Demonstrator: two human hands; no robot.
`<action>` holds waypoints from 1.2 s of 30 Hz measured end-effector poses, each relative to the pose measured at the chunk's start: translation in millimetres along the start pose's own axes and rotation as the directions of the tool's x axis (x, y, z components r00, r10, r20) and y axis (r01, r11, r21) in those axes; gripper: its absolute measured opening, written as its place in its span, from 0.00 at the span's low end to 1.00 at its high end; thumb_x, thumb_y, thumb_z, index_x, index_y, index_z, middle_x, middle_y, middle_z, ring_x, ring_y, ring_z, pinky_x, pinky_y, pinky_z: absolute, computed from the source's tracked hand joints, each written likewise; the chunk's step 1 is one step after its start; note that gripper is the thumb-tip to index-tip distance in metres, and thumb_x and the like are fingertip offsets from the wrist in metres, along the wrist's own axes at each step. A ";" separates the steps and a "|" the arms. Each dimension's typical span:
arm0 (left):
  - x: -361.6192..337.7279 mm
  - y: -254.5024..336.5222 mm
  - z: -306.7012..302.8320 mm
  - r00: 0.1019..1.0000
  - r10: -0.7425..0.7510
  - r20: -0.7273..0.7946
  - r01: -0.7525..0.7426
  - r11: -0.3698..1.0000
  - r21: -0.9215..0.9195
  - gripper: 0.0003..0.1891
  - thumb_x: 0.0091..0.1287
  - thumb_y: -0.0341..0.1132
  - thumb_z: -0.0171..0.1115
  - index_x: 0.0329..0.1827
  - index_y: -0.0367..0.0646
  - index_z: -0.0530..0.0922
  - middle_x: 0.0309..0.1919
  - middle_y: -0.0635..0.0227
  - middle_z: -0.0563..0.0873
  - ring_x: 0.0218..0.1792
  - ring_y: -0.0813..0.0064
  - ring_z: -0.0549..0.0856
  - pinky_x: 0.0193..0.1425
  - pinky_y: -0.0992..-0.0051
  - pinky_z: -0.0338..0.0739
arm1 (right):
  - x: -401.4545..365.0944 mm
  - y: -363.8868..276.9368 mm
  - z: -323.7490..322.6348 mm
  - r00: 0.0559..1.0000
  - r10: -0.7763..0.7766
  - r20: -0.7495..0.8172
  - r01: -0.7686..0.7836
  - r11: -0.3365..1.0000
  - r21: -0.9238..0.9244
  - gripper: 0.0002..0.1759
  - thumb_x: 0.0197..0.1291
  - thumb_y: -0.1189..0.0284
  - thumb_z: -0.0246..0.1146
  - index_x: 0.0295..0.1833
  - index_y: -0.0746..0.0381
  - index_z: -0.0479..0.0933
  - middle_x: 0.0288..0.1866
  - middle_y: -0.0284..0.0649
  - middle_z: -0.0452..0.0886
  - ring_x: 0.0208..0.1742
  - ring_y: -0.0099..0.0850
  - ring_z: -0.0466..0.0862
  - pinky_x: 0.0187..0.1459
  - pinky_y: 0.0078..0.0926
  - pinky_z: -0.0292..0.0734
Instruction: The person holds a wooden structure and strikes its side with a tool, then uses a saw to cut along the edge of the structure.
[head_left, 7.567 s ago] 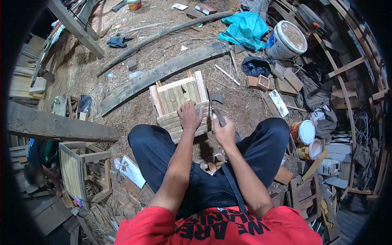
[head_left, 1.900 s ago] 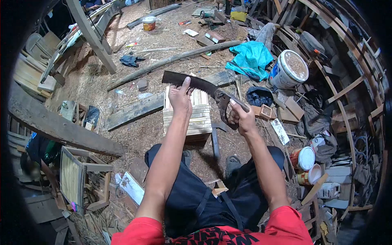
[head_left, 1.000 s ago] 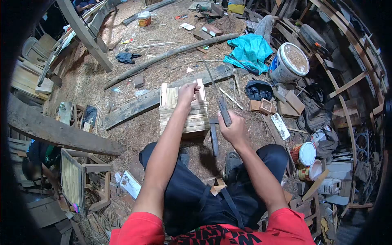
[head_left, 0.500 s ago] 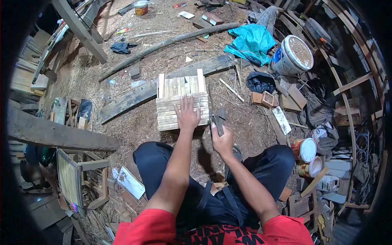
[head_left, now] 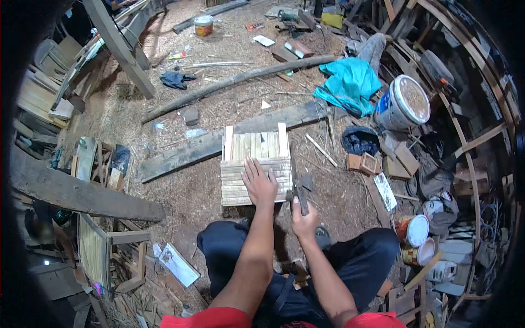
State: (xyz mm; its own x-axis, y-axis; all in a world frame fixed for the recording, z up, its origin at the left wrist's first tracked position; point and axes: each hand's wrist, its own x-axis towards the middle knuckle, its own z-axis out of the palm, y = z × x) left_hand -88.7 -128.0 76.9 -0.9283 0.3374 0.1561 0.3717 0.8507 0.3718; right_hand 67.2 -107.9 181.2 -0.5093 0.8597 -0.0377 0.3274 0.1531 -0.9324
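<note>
A small slatted wooden piece (head_left: 236,188), box-like, rests on the ground in front of my knees, with two pale posts standing up at its far end. My left hand (head_left: 261,188) lies flat on its near slats, fingers spread. At the right side of this piece, my right hand (head_left: 305,220) is closed round a dark hand tool (head_left: 299,199). The tool has a dark, flat upper part and reaches along the right edge of the slats; its exact kind I cannot tell.
Behind the slatted piece lies a long plank (head_left: 191,150), with a curved pole (head_left: 235,81) beyond it. A teal sheet (head_left: 350,85), a white bucket (head_left: 402,104) and wood scraps crowd the right. On the left, a beam (head_left: 82,191) crosses above a slatted frame (head_left: 94,249).
The whole view has shifted, so the scene sits lower and farther right. My left hand stays flat on the slats, and my right hand keeps the tool at their right edge.
</note>
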 end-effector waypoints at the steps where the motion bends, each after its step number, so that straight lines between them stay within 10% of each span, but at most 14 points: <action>1: -1.1 -0.5 0.8 1.000 0.003 0.001 -0.003 1.000 0.012 0.37 0.74 0.50 0.49 0.80 0.38 0.57 0.82 0.52 0.55 0.82 0.57 0.51 0.84 0.54 0.40 | -2.5 -2.5 -0.3 1.000 0.010 0.008 -0.010 1.000 -0.028 0.20 0.68 0.61 0.64 0.30 0.66 0.79 0.18 0.41 0.74 0.22 0.27 0.75 0.29 0.35 0.71; 8: 6.3 -2.0 -2.4 0.986 0.097 0.139 -0.114 0.986 0.122 0.36 0.74 0.51 0.46 0.83 0.44 0.55 0.83 0.60 0.53 0.83 0.60 0.48 0.82 0.41 0.33 | -1.5 -4.2 4.9 1.000 0.021 0.019 -0.020 0.998 -0.064 0.19 0.68 0.62 0.63 0.31 0.66 0.80 0.18 0.42 0.77 0.22 0.31 0.79 0.28 0.35 0.72; 36: 8.1 0.9 -6.4 0.988 0.095 0.121 -0.105 0.991 0.084 0.35 0.74 0.53 0.47 0.81 0.48 0.59 0.82 0.61 0.57 0.83 0.60 0.51 0.83 0.43 0.34 | -19.1 14.7 -1.3 1.000 0.019 -0.018 -0.018 0.999 0.027 0.17 0.67 0.64 0.65 0.30 0.65 0.79 0.18 0.36 0.73 0.22 0.26 0.75 0.28 0.35 0.70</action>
State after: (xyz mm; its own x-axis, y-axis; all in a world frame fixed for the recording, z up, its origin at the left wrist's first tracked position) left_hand -95.8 -127.1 84.3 -0.8829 0.4630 0.0785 0.4656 0.8413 0.2748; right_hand 82.7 -121.4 168.7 -0.4889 0.8710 -0.0488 0.3152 0.1243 -0.9408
